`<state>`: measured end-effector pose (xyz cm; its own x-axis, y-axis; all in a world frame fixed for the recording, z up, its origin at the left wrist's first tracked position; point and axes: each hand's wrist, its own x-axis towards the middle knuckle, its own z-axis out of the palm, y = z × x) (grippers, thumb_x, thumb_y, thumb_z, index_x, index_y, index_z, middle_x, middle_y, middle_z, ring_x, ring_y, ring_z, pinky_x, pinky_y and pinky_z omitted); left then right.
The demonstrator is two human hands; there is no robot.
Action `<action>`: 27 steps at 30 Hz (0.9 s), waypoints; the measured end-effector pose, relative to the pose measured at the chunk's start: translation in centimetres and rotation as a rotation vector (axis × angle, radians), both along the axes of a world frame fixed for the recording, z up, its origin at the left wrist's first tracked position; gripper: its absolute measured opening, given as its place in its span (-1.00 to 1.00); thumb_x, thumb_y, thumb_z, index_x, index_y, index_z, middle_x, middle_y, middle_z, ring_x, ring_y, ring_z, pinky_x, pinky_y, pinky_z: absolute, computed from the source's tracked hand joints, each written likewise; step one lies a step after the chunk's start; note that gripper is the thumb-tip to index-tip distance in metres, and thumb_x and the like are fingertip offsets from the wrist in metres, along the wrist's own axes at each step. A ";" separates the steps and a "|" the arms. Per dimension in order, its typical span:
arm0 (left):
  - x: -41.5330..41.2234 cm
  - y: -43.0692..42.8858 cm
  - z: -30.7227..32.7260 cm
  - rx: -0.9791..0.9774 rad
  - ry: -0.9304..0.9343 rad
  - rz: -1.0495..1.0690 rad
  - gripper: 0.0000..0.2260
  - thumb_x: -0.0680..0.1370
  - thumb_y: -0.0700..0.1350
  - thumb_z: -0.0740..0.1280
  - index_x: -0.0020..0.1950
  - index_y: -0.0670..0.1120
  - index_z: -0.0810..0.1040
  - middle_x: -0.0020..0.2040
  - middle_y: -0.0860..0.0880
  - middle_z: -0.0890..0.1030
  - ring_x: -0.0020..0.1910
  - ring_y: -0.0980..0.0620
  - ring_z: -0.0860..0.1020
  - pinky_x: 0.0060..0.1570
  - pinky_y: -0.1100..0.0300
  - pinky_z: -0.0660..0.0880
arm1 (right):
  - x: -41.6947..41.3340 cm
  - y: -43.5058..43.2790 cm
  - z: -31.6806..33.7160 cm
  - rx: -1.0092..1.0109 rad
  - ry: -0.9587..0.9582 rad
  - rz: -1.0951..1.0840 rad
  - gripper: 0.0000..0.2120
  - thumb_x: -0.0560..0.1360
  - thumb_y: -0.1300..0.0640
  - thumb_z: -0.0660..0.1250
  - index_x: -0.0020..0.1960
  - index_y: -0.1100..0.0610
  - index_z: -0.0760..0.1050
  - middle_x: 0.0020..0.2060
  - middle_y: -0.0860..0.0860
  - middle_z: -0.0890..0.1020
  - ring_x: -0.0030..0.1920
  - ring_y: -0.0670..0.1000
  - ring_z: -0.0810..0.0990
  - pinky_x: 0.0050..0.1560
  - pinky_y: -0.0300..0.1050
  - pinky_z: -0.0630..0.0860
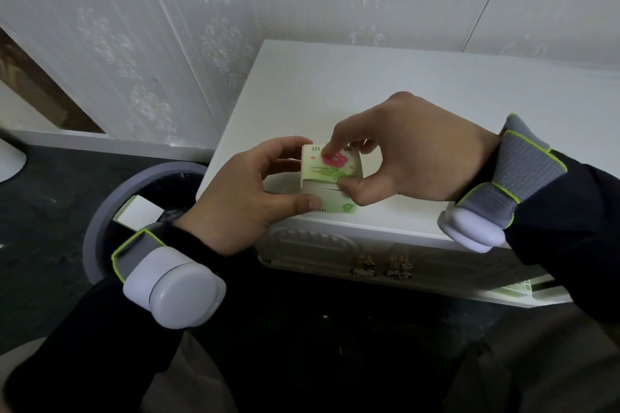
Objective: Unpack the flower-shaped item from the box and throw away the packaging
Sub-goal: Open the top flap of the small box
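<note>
A small pale-green box (323,171) with a pink flower printed on it is held just above the front edge of the white nightstand (402,94). My left hand (241,191) grips the box from its left side, thumb under the lower edge. My right hand (412,151) pinches it from the right, with the forefinger on the top face and the thumb at a partly lifted front flap. What the box holds is hidden.
A round grey waste bin (110,208) with a dark liner stands on the dark floor left of the nightstand, with a white box (139,213) inside. Another green box (516,288) shows in the nightstand's lower drawer. A patterned wall lies behind.
</note>
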<state>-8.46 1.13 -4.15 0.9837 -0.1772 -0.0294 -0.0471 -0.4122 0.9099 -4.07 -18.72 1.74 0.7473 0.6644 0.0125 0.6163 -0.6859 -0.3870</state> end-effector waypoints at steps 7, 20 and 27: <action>-0.1 -0.1 0.3 -0.007 0.007 -0.005 -0.39 0.26 -0.05 0.52 0.30 -0.01 0.47 0.17 0.09 0.61 0.18 0.20 0.56 0.24 0.10 0.49 | 0.1 0.1 -0.1 0.021 -0.022 0.006 -0.67 0.26 -0.09 0.39 0.01 -0.07 0.60 -0.28 -0.06 0.67 -0.20 0.07 0.62 -0.12 -0.05 0.54; 0.2 0.2 -0.3 -0.110 0.010 0.005 -0.37 0.19 0.01 0.53 0.25 0.01 0.52 0.15 0.05 0.65 0.17 0.14 0.58 0.19 0.18 0.48 | 0.7 -1.0 0.1 0.147 0.240 -0.080 -0.54 0.29 -0.25 0.39 0.15 -0.14 0.54 -0.04 -0.20 0.67 -0.05 -0.21 0.61 0.06 -0.21 0.55; 0.1 0.1 -0.2 -0.123 0.003 0.000 -0.39 0.16 0.00 0.55 0.20 0.10 0.53 0.12 0.12 0.66 0.16 0.19 0.58 0.16 0.23 0.50 | 1.9 -1.4 -1.1 0.535 0.374 -0.248 -0.77 0.47 0.00 0.35 -0.19 0.17 0.61 -0.39 -0.04 0.65 -0.34 -0.05 0.65 -0.22 -0.11 0.64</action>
